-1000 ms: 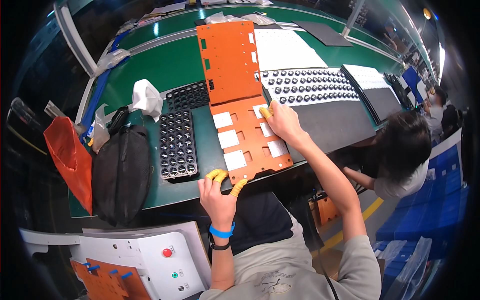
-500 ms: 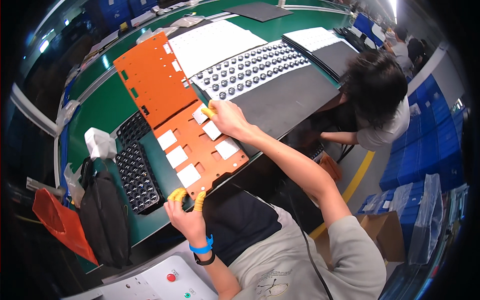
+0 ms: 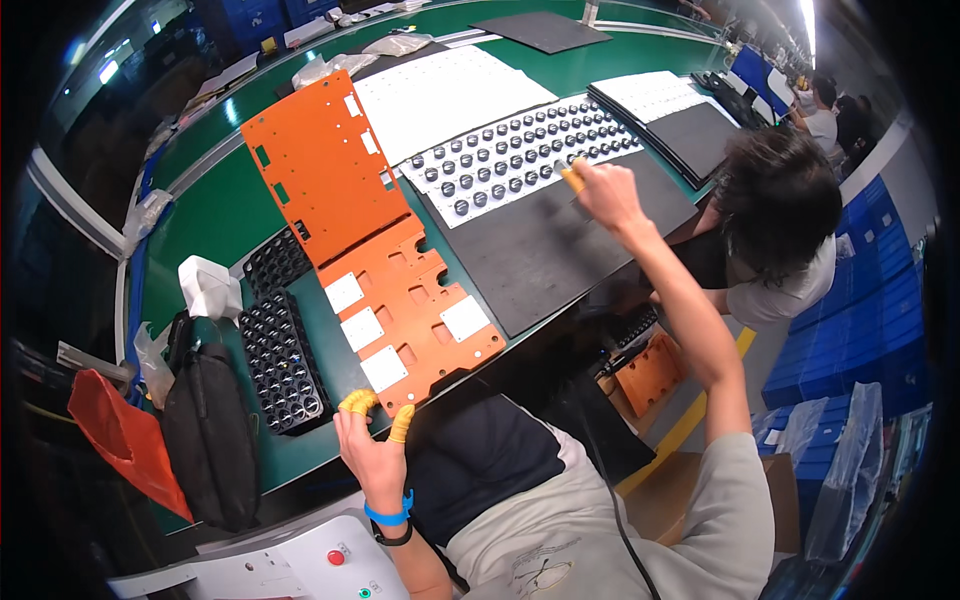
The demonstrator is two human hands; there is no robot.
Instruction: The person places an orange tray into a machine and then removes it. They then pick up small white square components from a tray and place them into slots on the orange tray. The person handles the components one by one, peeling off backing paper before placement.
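Right hand (image 3: 608, 195) shifted (curled); left (image 3: 372, 462), touching board (image 3: 422, 342)

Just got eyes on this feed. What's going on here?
A person's left hand is at the near corner of the lower orange panel, on which four white square plates lie: three down the left side, one at the lower right. The right hand is over by the rows of black round parts; whether it holds anything can't be told. A black tray of round parts sits left of the panel.
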